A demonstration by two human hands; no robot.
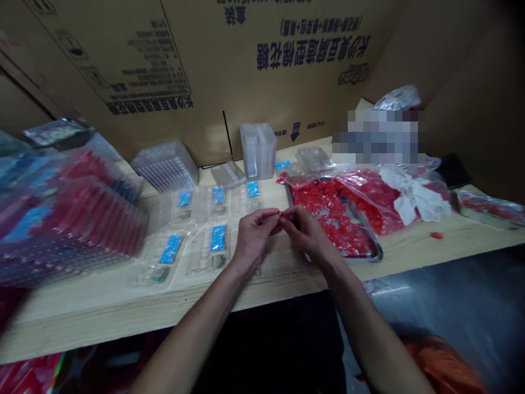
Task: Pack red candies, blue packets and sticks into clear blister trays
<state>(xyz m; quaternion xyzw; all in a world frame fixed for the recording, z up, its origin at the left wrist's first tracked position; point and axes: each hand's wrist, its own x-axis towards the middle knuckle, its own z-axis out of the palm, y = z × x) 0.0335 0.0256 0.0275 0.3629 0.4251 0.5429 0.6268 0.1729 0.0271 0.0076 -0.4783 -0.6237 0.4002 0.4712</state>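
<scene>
Mostly wooden bench point(102, 306), cardboard wall point(213, 71)

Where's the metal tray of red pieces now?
In the head view, the metal tray sits on the wooden bench just right of the right hand, beside a plastic bag of red pieces.

L hand point(254, 235), R hand point(307, 230) bare, no gloves; forearms point(192, 334) bare too; orange fabric point(443, 364) low R, prob. clothing.
</scene>
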